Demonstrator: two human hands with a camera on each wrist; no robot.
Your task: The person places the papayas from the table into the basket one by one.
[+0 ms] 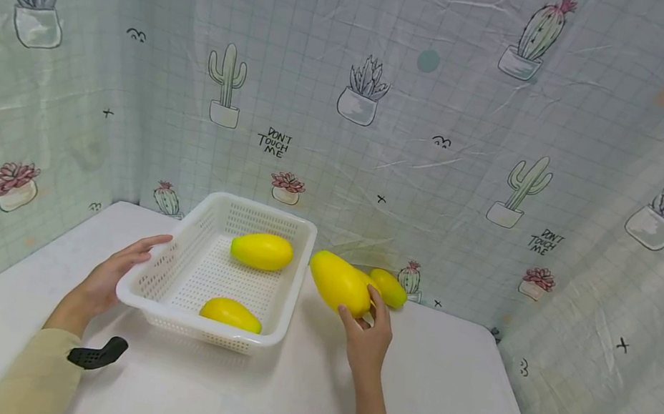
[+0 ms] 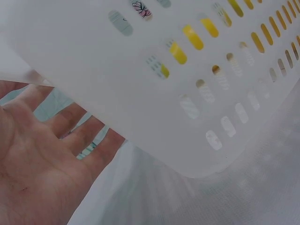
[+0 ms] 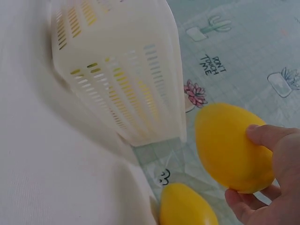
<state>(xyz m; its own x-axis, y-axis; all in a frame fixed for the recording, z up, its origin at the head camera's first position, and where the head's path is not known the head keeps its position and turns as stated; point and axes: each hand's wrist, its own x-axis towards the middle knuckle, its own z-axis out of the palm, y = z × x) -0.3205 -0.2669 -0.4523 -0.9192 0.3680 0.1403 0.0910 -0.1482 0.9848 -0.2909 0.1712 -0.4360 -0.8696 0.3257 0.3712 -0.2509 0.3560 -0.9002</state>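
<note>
My right hand [image 1: 370, 336] holds a large yellow mango [image 1: 338, 283] just right of the basket, thumb on the near side and fingers on the far side. In the right wrist view, thumb and fingers pinch one end of this mango [image 3: 229, 147]. My left hand [image 1: 107, 280] touches the left rim of a white plastic basket [image 1: 291, 302] with fairly straight fingers. The left wrist view shows the palm [image 2: 42, 164] facing the camera, fingertips hidden behind the rim. Inside the basket lie one mango [image 1: 262, 252] at the back and another mango [image 1: 232, 313] near the front wall.
Behind the held mango, another mango [image 1: 389, 288] lies on the white table [image 1: 446, 391] by the backdrop, with a further yellow piece partly hidden beside it. A cactus-print curtain [image 1: 324, 90] encloses the table at the back and sides.
</note>
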